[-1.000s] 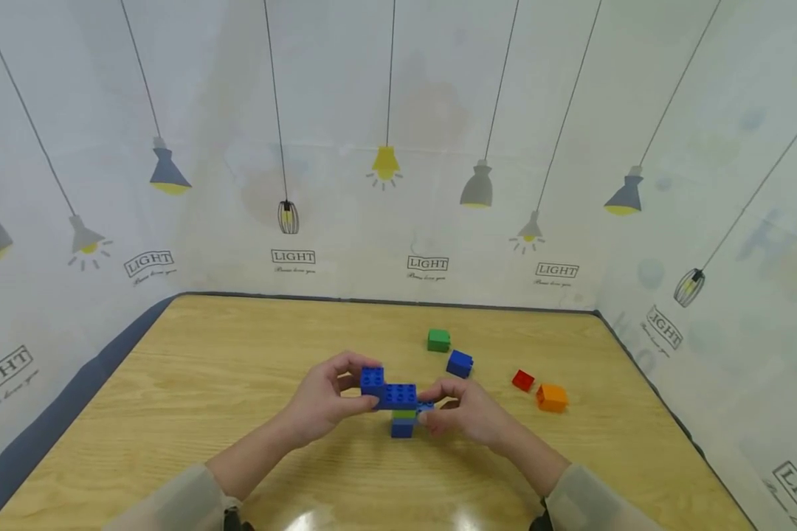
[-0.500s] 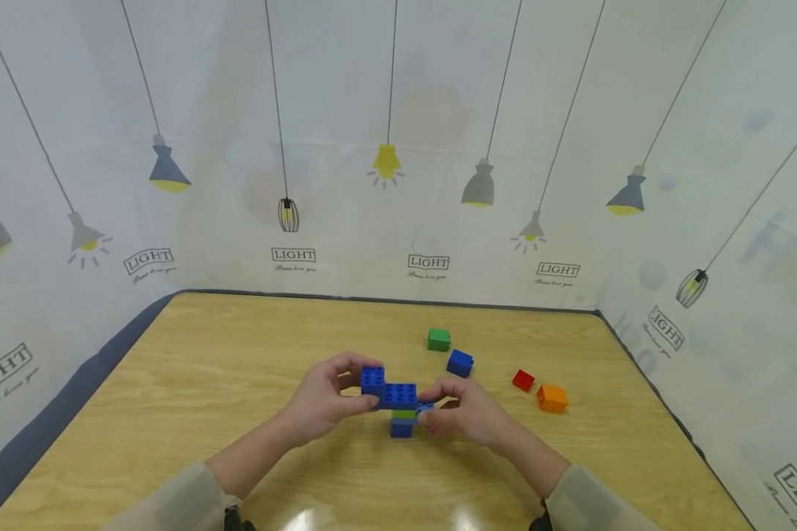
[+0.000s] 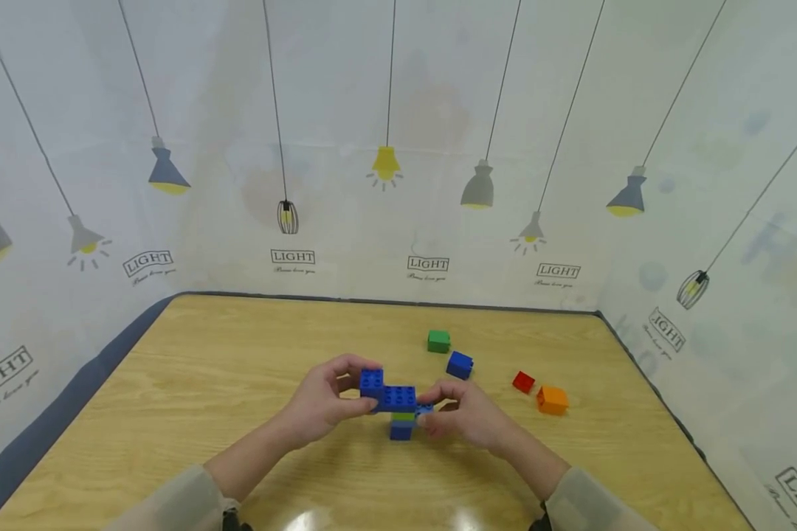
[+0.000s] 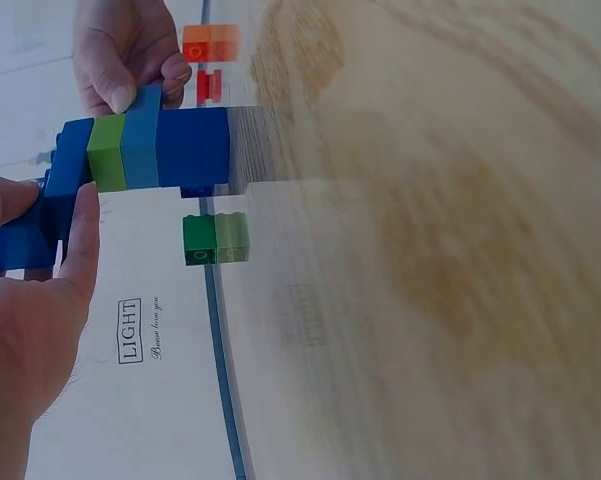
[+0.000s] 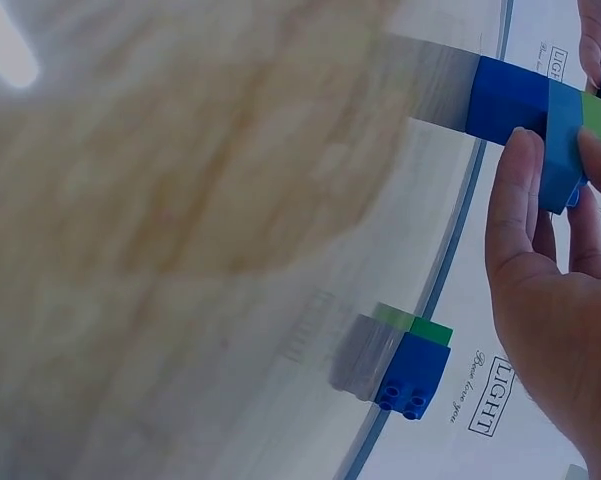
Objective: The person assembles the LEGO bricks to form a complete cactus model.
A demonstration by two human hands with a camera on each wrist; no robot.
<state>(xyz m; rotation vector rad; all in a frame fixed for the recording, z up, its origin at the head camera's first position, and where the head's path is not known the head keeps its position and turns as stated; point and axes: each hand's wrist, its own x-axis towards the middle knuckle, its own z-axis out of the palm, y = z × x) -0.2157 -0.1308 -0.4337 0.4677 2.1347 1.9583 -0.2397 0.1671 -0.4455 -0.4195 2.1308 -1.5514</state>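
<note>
Near the front middle of the table stands a stack of toy building bricks. Its base is a dark blue brick [image 4: 193, 147], with a lighter blue brick [image 5: 564, 160] above that juts out to the right. A lime green brick [image 4: 107, 153] follows, then a long blue brick [image 3: 399, 398] reaching left, with a small blue brick [image 3: 372, 380] on its left end. My left hand [image 3: 322, 398] pinches that left end between thumb and fingers. My right hand [image 3: 468, 414] grips the jutting end of the lighter blue brick, its fingertips partly covering it.
Behind the stack lie a green brick [image 3: 438, 341] and a loose blue brick [image 3: 460, 365]. Farther right are a small red brick [image 3: 523, 382] and an orange brick [image 3: 553, 400]. A lamp-printed curtain [image 3: 345, 273] encloses the wooden table [image 3: 252, 339] at the back and sides.
</note>
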